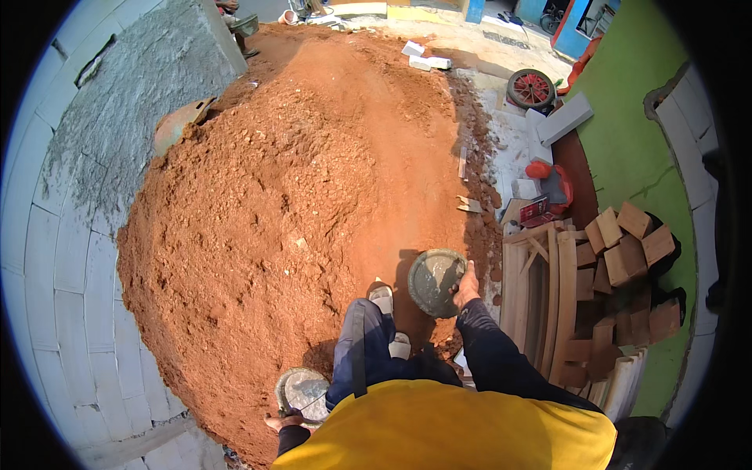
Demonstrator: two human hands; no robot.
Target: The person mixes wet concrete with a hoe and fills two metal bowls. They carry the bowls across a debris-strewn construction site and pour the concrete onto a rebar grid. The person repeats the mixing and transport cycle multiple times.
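One left bucket (306, 392), gripped by left hand (283, 421); one right bucket (431, 280), gripped by right hand (468, 285); one red-spoked wheel (530, 89)

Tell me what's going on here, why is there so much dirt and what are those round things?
A person in a yellow top is holding two round buckets beside a big heap of reddish dirt. The right hand grips the rim of one bucket, and the left hand holds the other bucket. Both have something grey inside. The pictures don't show why the dirt is there.
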